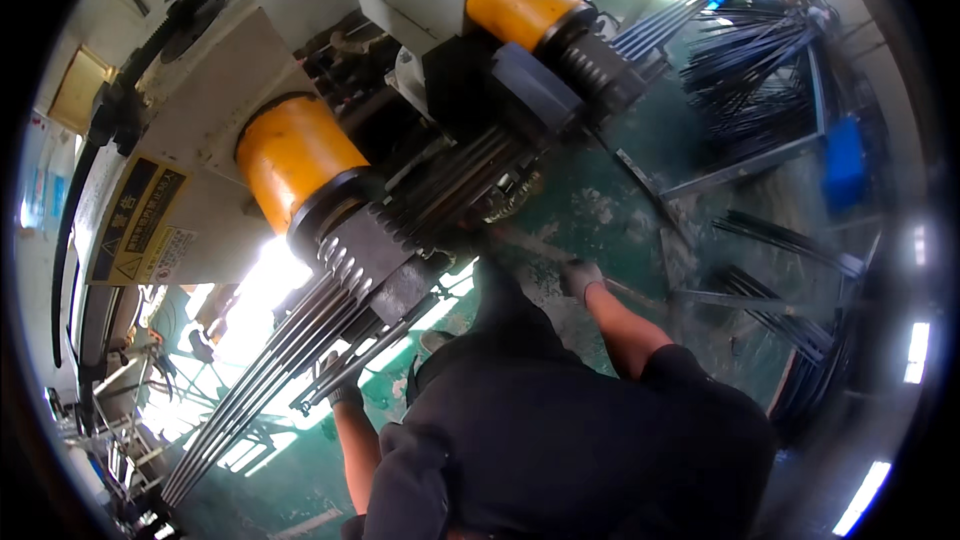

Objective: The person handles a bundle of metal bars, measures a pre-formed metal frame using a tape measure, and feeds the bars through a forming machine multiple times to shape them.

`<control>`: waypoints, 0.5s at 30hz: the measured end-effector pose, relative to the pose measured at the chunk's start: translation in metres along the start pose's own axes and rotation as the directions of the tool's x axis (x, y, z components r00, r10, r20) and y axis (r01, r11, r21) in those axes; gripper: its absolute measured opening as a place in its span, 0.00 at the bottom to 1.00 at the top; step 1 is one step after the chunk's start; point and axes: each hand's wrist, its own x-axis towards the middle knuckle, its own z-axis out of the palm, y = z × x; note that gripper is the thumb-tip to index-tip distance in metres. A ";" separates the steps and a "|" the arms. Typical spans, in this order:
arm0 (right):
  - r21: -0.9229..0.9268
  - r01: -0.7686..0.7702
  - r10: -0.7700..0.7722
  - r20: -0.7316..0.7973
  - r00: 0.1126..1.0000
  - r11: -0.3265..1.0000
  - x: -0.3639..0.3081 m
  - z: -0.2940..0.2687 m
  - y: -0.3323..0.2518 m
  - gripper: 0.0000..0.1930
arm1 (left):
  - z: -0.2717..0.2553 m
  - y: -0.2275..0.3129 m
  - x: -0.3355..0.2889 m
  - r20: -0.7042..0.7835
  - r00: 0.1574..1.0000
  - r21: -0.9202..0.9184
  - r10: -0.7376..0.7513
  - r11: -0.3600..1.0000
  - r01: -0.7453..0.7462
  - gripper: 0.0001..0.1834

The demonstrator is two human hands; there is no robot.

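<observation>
My left hand [343,380], in a grey glove, is beside a narrow metal bar [370,355] under the near clamp. The bar and rods partly cover its fingers, so its grip is unclear. Several long metal rods [265,385] run side by side through the near grey clamp block [365,255] and slope down to the lower left. Out over the green floor, my right hand [580,280] wears a grey glove. Nothing shows in it, and its fingers are too small and foreshortened to read.
Two orange cylinders [300,160] [525,2] stick out of the pale machine housing [215,90]. At right, a metal rack [745,165] carries dark bundled rods [750,80]. Beside it hangs a blue object [843,165]. More rods [785,240] lie on supports nearer me.
</observation>
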 end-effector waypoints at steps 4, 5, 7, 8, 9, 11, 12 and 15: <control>0.230 0.165 -0.187 0.078 0.979 0.959 -0.083 0.026 -0.034 0.13 | 0.027 -0.024 -0.045 0.090 0.962 -0.658 -0.259 0.709 0.253 0.12; 0.249 0.228 -0.258 0.095 0.962 0.941 -0.108 0.031 -0.056 0.13 | 0.035 -0.032 -0.055 0.193 0.934 -0.742 -0.300 0.578 0.339 0.12; 0.413 0.275 -0.350 0.116 0.930 0.868 -0.158 0.048 -0.100 0.13 | 0.041 -0.040 -0.071 0.276 0.917 -0.743 -0.289 0.540 0.394 0.12; 0.469 0.341 -0.451 0.142 0.881 0.814 -0.171 0.053 -0.117 0.15 | 0.040 -0.042 -0.078 0.260 0.935 -0.682 -0.242 0.640 0.355 0.12; 0.523 0.399 -0.551 0.170 0.817 0.753 -0.184 0.058 -0.135 0.16 | 0.039 -0.044 -0.088 0.239 0.950 -0.616 -0.199 0.726 0.307 0.12; 0.704 0.257 -0.535 0.203 0.820 0.662 -0.223 0.071 -0.180 0.18 | 0.021 -0.035 -0.097 0.111 0.991 -0.039 0.077 0.997 -0.073 0.13; 0.766 0.260 -0.599 0.196 0.776 0.588 -0.235 0.079 -0.199 0.19 | 0.027 -0.045 -0.100 0.092 0.996 -0.080 -0.021 0.996 0.029 0.14; 0.846 0.222 -0.662 0.189 0.725 0.485 -0.244 0.095 -0.247 0.22 | 0.006 -0.031 -0.098 0.056 0.998 0.085 -0.009 0.996 0.004 0.13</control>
